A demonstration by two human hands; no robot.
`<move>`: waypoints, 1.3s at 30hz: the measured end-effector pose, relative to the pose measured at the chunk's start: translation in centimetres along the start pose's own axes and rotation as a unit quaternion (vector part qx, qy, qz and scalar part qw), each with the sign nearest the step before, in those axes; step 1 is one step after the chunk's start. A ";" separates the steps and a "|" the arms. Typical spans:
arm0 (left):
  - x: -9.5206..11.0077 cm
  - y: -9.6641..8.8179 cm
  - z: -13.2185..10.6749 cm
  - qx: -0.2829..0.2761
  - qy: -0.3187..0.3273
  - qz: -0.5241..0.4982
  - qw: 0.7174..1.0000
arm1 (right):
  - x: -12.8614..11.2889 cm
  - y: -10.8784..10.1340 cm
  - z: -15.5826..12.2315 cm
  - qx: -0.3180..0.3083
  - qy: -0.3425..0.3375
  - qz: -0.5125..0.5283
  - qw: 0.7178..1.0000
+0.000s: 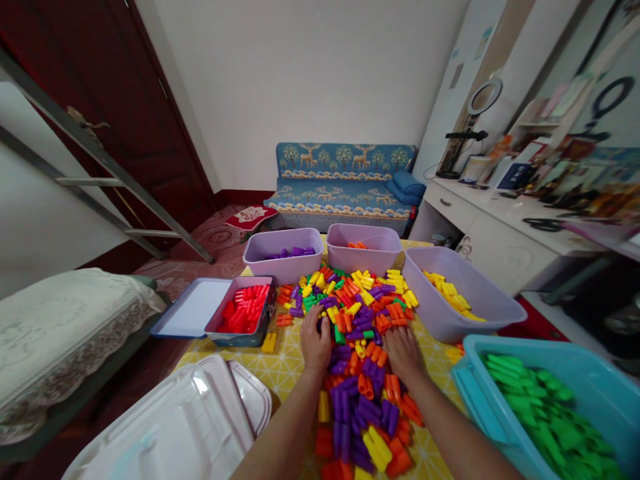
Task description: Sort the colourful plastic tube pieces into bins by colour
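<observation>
A loose heap of small plastic tube pieces (pixel 345 407), in purple, orange, yellow and green, covers the middle of the table. Many look like two short tubes joined side by side. My left hand (pixel 316 341) rests at the heap's left edge, thumb and forefinger apart, beside purple and green pieces; its other fingertips are partly hidden. On the right edge lies my right hand (pixel 403 350), fingers spread and pointing down onto orange pieces (pixel 393 317). No piece shows clearly held in either hand. A single yellow piece (pixel 269 343) sits apart on the left.
Lilac bins hold purple (pixel 283 272), orange (pixel 364 261) and yellow (pixel 445 328) pieces around the far side. A lidded box (pixel 267 320) contains red ones; a turquoise tub (pixel 473 393) contains green. White lids (pixel 165 427) lie front left on the yellow tablecloth (pixel 285 367).
</observation>
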State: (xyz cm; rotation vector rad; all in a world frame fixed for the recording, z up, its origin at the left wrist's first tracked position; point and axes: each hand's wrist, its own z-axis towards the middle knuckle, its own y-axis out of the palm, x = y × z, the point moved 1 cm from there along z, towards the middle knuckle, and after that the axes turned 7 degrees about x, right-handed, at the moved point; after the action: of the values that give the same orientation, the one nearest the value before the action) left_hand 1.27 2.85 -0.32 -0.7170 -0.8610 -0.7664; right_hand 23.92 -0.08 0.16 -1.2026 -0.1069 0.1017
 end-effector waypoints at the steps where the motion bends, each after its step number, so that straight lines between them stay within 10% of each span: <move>1: 0.0 0.0 0.0 0.001 0.000 0.001 1.000 | 0.0 0.0 0.0 -0.001 0.001 -0.002 1.000; 39: -0.1 0.1 0.0 -0.003 -0.004 0.003 1.000 | -0.1 0.1 0.4 -0.002 0.018 -0.001 1.000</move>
State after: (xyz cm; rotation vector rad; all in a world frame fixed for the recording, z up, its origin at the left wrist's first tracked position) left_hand 1.27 2.92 -0.42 -0.7294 -0.8640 -0.7609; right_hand 23.72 0.29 0.23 -1.2072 -0.0763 0.0787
